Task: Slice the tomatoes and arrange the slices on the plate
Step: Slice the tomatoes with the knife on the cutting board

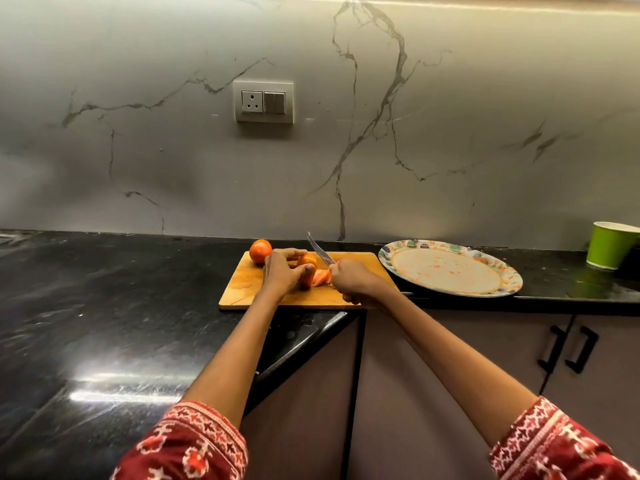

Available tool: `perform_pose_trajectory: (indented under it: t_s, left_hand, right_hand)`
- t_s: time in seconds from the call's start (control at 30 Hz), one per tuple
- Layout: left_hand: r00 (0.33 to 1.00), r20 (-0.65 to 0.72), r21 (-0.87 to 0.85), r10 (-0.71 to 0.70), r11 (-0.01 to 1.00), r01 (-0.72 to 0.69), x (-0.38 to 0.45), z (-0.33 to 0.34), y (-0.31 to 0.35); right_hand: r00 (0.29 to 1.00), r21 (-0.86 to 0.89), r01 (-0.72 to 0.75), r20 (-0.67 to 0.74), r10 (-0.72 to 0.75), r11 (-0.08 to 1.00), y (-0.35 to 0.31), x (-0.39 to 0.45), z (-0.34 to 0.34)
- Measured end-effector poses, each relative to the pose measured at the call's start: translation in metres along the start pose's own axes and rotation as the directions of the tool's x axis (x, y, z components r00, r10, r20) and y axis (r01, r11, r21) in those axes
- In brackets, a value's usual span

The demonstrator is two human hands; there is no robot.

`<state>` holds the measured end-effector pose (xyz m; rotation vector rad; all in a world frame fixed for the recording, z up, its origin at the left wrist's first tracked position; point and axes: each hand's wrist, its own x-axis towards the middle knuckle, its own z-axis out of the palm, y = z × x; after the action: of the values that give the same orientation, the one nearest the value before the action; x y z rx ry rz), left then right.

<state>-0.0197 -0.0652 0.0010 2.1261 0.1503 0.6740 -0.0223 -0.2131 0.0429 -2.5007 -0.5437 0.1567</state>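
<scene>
While the left hand curled its fingers over the tomato being cut, thumb down on the near side, the right hand was wrapped tight round the handle of the knife. Its blade rose up and away, tip above the far edge of the board. A few slices lay just right of the held tomato, touching it, between the two hands. A second tomato, whole, sat at the board's far left corner, just behind the left hand.

To the right, the plate lay on the worktop, close beside the board; it carried only smears and no slices. A green cup stood farther right by the wall.

The main risk looked to be the left fingertips: they sat very near the cut line, and the remaining piece was short, so a rounded, wet tomato could roll or slip under the blade and bring the edge onto a finger. The board's near edge also reached the worktop's corner, so hard pressure might shift it. The whole tomato could roll off if the board were jolted.
</scene>
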Motion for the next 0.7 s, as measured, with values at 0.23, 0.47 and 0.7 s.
perform_pose_trajectory:
  t_s: [0.23,0.47,0.7]
  left_hand:
    - [0.997,-0.059,-0.068,-0.046,0.997,0.042,-0.007,0.002,0.005]
    - [0.996,-0.071,-0.073,-0.058,0.996,0.053,-0.008,0.001,0.006]
    - [0.998,-0.053,-0.012,-0.028,1.000,0.027,-0.006,0.002,0.005]
  right_hand:
    - [0.998,0.050,-0.054,0.044,0.052,0.997,-0.002,-0.004,0.005]
    - [1.000,-0.079,-0.021,-0.001,0.021,0.997,-0.007,-0.007,0.007]
    - [0.999,-0.021,-0.026,0.041,0.027,0.999,-0.014,-0.001,0.006]
